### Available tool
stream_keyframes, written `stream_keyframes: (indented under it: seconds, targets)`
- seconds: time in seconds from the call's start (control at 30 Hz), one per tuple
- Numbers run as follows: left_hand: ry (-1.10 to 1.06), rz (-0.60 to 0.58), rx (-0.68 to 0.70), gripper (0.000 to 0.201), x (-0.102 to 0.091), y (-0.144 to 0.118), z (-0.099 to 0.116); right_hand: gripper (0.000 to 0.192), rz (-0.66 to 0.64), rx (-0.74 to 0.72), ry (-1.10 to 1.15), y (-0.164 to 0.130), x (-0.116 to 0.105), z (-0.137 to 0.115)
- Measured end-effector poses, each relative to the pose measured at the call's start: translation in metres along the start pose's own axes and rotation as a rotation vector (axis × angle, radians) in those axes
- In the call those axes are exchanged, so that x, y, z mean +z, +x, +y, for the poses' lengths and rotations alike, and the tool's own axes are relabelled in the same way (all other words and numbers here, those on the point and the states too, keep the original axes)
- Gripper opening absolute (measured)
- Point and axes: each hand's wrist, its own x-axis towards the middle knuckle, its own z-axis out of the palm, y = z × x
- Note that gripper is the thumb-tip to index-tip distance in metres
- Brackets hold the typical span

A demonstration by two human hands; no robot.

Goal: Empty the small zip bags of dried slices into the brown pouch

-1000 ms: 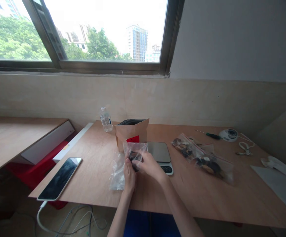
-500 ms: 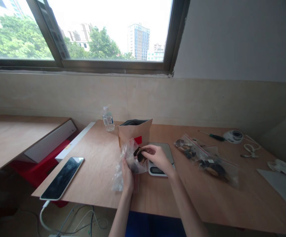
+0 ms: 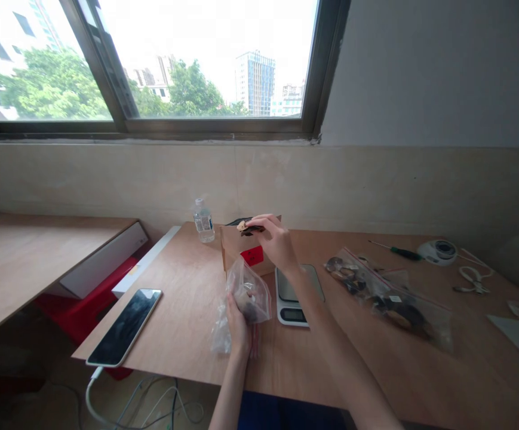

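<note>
A: Where's the dark piece [image 3: 253, 229]?
B: Up in the right hand [image 3: 278, 242], pinched between thumb and fingertips, its pale end pointing left. It is level with the rim of the brown paper bag [image 3: 232, 248]; whether it is over the opening or just in front, I can't tell.

A: And the left hand [image 3: 237, 322]?
B: Nearer, its fingers closed round the left side of a clear bag [image 3: 259, 301] held up off the table [image 3: 183, 322]. Another clear plastic sheet or bag [image 3: 221, 334] lies under that hand.

A: How far along is it, would you say?
B: Partway, I'd judge. One piece is outside both bags, and something brownish shows in the clear one, so it doesn't look emptied. What the paper bag contains is hidden.

A: What's around them?
B: Just right of the paper bag is a white scale [image 3: 292, 315], its plate bare where it shows past the forearm. Farther right, filled zip bags [image 3: 349, 275] lie untouched, with a screwdriver [image 3: 405, 254] and a white dome camera [image 3: 438, 252] at the far right. A bottle [image 3: 204, 224] stands far left of the paper bag; a phone [image 3: 125, 328] lies near left.
</note>
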Motion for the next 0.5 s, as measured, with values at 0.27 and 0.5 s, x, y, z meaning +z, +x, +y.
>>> stream_keyframes:
  seconds: [0.27,0.5]
  targets:
    - [0.003,0.042,-0.064,0.055,-0.002,0.006,-0.004,0.015,0.129,0.006,-0.013,0.009,-0.004,-0.005]
    - [-0.048,0.022,-0.045,0.055,-0.001,0.004,-0.003,0.015,-0.090,0.002,0.034,0.001,0.004,0.005]
